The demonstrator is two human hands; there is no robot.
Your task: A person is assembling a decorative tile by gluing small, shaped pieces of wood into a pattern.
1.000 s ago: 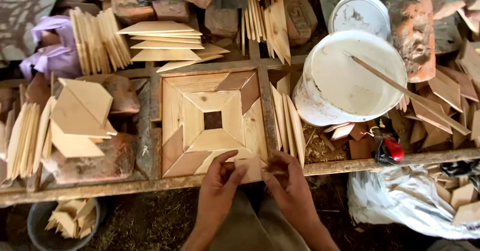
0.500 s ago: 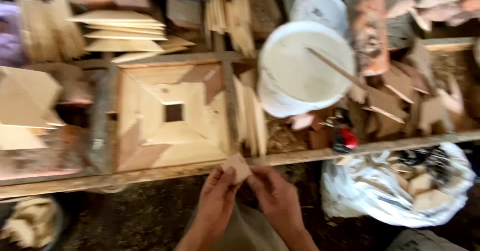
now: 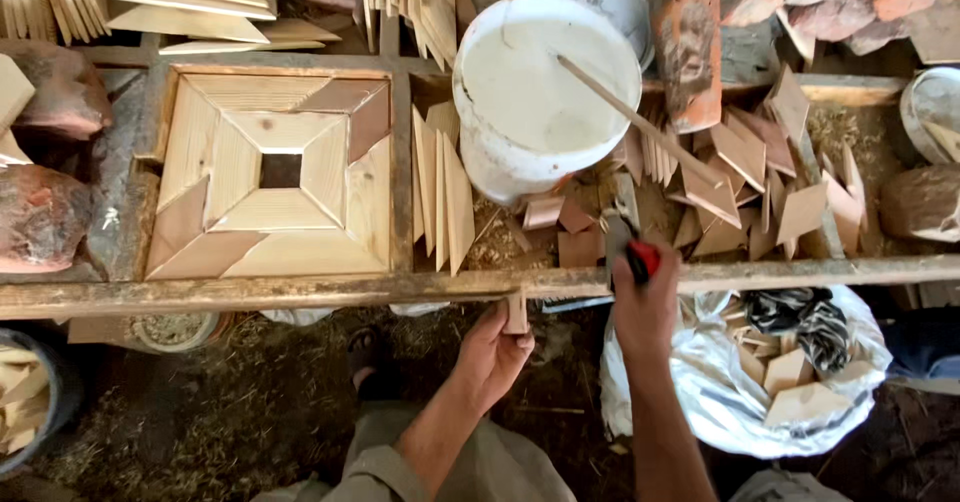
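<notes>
A small wooden piece is pinched in the left hand just under the near bench rail; a red-handled tool is gripped by the right hand, right of it, near the white bucket

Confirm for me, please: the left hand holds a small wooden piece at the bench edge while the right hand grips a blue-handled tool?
Not quite: the head view shows a red-handled tool in the right hand. The left hand does hold the small wooden piece at the bench edge.
</notes>
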